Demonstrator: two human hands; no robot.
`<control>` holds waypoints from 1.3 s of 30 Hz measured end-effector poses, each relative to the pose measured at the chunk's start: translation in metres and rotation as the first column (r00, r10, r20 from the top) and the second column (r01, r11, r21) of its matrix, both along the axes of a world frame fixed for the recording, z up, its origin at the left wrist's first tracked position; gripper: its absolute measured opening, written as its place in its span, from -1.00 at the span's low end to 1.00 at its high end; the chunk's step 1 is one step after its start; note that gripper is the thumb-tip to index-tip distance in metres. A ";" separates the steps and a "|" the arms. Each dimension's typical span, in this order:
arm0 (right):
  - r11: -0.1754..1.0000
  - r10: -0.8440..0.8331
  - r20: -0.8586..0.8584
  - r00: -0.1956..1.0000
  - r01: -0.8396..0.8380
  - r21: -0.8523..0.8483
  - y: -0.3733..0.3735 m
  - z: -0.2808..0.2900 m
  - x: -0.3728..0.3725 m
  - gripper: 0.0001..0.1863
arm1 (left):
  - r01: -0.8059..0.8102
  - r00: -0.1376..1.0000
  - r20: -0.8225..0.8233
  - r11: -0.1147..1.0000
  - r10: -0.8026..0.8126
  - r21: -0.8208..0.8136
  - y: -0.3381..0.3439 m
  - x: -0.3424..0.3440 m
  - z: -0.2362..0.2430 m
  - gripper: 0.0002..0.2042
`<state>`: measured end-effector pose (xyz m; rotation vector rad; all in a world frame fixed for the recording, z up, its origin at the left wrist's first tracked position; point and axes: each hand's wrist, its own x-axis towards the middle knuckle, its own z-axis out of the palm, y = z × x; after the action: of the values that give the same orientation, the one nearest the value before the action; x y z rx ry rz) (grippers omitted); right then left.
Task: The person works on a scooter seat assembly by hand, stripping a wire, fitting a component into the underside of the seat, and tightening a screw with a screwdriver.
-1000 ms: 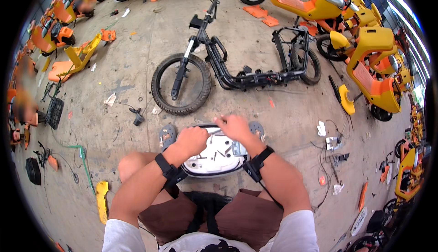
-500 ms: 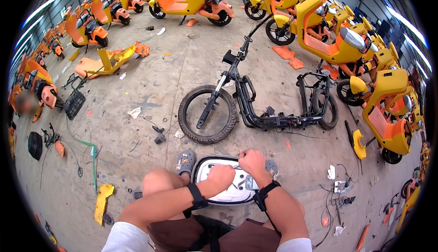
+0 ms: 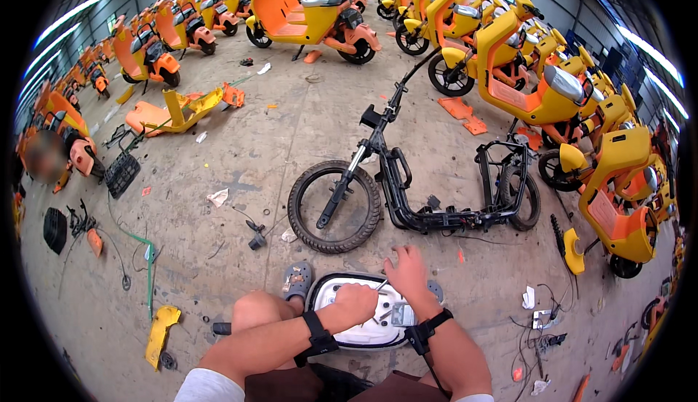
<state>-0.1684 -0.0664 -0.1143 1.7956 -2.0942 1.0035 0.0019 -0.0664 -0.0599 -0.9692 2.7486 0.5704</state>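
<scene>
the left hand (image 3: 356,304) is closed in a fist around a thin silver metal rod (image 3: 381,284); the right hand (image 3: 408,275) is half open beside the rod's tip, contact unclear. below them, between grey perforated clogs (image 3: 297,280), lies a white oval shell with a black rim (image 3: 358,336), carrying small dark parts (image 3: 384,315) and a silvery rectangular case (image 3: 402,315). beyond, a bare black two-wheeled scooter frame (image 3: 418,219) is on the grey concrete floor (image 3: 247,140), with yellow-and-orange scooters (image 3: 538,104) behind.

no text, label, brand, number or sign can be read here
</scene>
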 end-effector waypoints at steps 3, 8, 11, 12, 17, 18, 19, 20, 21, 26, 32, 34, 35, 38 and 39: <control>0.933 -0.069 0.124 0.990 0.020 0.359 0.007 0.037 -0.003 -0.56 | -0.032 0.999 0.019 0.999 0.032 0.008 -0.003 0.005 0.004 -0.80; 0.491 -0.060 0.310 0.949 -0.243 0.837 0.016 0.060 0.006 -0.38 | -0.010 0.999 0.046 0.999 0.008 0.051 -0.003 0.009 0.007 -0.79; 0.503 0.061 0.148 0.987 -0.159 0.849 0.022 0.045 0.023 -0.33 | 0.018 1.000 -0.015 1.000 -0.018 0.004 0.000 0.011 -0.001 -0.81; 0.475 0.051 0.169 0.984 -0.172 0.863 0.022 0.045 0.023 -0.30 | 0.041 0.998 -0.039 0.999 -0.041 -0.014 -0.001 0.013 -0.004 -0.81; 0.441 0.056 0.199 0.978 -0.203 0.874 0.025 0.052 0.027 -0.29 | 0.060 0.997 -0.060 0.998 -0.059 0.020 -0.001 0.018 -0.008 -0.74; 0.450 0.059 0.214 0.975 -0.217 0.866 0.024 0.049 0.027 -0.30 | 0.047 0.997 -0.056 0.999 -0.045 0.021 -0.001 0.018 -0.009 -0.66; 0.459 0.063 0.229 0.971 -0.232 0.858 0.023 0.043 0.027 -0.31 | 0.085 0.995 -0.047 0.996 -0.084 0.034 -0.002 0.019 -0.010 -0.64; 0.467 0.060 0.242 0.968 -0.241 0.850 0.024 0.037 0.024 -0.32 | 0.131 0.991 -0.040 0.990 -0.129 0.050 -0.001 0.019 -0.003 -0.61; 0.484 0.074 0.229 0.971 -0.236 0.843 0.023 0.034 0.024 -0.36 | 0.173 0.985 -0.035 0.983 -0.171 0.066 0.000 0.020 0.004 -0.59; 0.502 0.160 0.190 0.969 -0.246 0.830 0.022 0.036 0.030 -0.43 | 0.176 0.974 0.093 0.945 -0.208 0.278 0.007 0.009 0.028 -0.55; 0.580 0.136 0.286 0.949 -0.310 0.753 0.026 0.042 0.031 -0.50 | 0.008 0.998 -0.067 0.996 -0.003 0.087 -0.009 0.016 0.019 -0.81; 0.564 0.110 0.344 0.933 -0.343 0.751 0.022 0.039 0.031 -0.44 | -0.048 0.995 -0.082 0.999 0.048 0.000 -0.019 0.017 0.018 -0.80; 0.557 0.096 0.372 0.923 -0.360 0.749 0.021 0.039 0.031 -0.41 | -0.069 0.994 -0.081 0.997 0.068 -0.015 -0.023 0.016 0.018 -0.76; 0.538 0.194 0.400 0.896 -0.438 0.720 0.024 0.048 0.040 -0.29 | -0.067 0.946 -0.322 0.990 0.024 -0.125 -0.025 0.023 0.016 -0.65; 0.519 0.219 0.406 0.887 -0.459 0.721 0.025 0.048 0.040 -0.27 | -0.053 0.946 -0.323 0.993 0.016 -0.103 -0.026 0.022 0.013 -0.62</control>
<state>-0.1282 -0.0412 -0.0659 2.7262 -2.6984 0.3093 0.0235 -0.0919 -0.0464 -1.0317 3.0861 0.6391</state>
